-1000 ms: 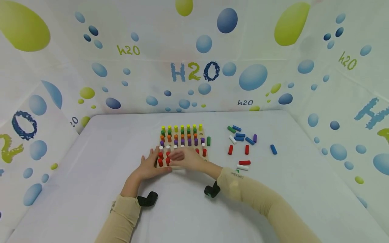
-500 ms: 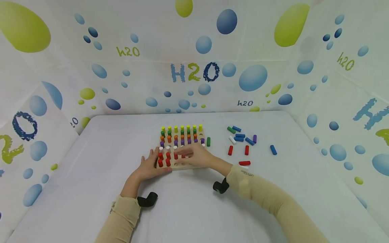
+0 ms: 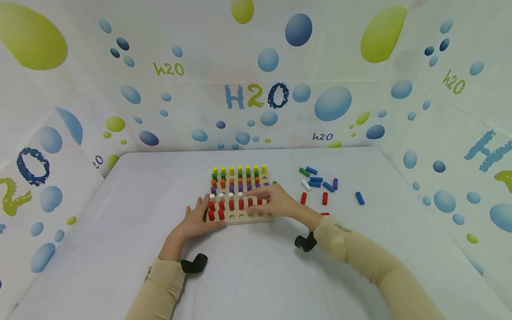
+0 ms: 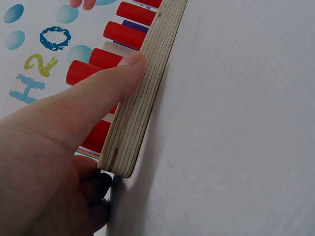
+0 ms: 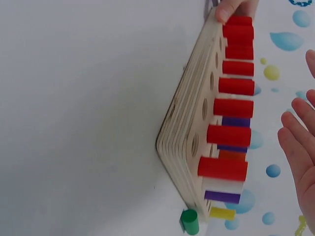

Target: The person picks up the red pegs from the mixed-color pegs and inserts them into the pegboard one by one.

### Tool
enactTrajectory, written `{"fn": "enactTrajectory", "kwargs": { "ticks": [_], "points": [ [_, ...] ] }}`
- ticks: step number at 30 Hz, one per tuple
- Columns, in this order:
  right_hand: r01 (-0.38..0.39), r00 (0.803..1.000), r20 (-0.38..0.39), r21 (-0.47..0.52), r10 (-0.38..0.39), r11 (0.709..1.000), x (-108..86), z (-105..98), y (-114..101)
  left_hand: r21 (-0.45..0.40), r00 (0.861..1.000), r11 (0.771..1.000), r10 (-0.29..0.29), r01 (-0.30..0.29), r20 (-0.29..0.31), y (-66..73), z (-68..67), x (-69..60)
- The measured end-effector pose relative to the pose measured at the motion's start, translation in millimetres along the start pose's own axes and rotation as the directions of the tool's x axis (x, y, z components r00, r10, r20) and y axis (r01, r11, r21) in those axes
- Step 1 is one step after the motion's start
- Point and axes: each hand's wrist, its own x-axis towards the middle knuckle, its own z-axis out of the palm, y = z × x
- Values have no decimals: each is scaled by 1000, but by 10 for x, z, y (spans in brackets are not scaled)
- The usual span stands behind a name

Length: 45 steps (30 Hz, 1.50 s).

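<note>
A wooden pegboard (image 3: 256,218) lies on the white table, with rows of yellow, green, orange, purple, white and red pegs standing in its holes. In its front row, two red pegs (image 3: 216,214) stand at the left end; bare holes lie to their right. My left hand (image 3: 195,221) grips the front left corner. Its thumb (image 4: 110,81) presses on the front edge in the left wrist view, fingers at the side. Over the right part of the board hovers my right hand (image 3: 280,202), its fingers extended and holding nothing; it hides some pegs behind it.
Loose pegs lie right of the board: several blue ones (image 3: 360,198), red ones (image 3: 325,198), a white one (image 3: 306,184), a purple one (image 3: 335,183) and a green one (image 3: 304,171). Another green peg (image 5: 190,222) sits beside the board's right edge.
My right hand has moved right across the board, away from the front-row red pegs, and its sleeve now covers the loose white peg at the front. My left hand has stayed in place.
</note>
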Motion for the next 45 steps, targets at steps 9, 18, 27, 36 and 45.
{"fn": "enactTrajectory", "kwargs": {
  "ticks": [9,18,27,36,45],
  "points": [
    [7,999,-34,-23,-7,1000,-108,-180,145,-9,1000,1000,6,-6,2,-1,-6,-15],
    [-7,999,-51,-9,7,1000,-213,-330,239,-13,1000,1000,7,-7,4,6,-8,-21],
    [25,996,-89,-17,-26,1000,-328,-463,411,-18,1000,1000,3,-3,3,13,-6,-11],
    [-42,993,-112,-51,36,998,-434,-607,490,-14,1000,1000,0,1,1,14,-6,-14],
    [-94,991,-105,-64,87,993,-498,-699,683,-22,1000,1000,-8,8,4,24,-7,-23]
  ]
}}
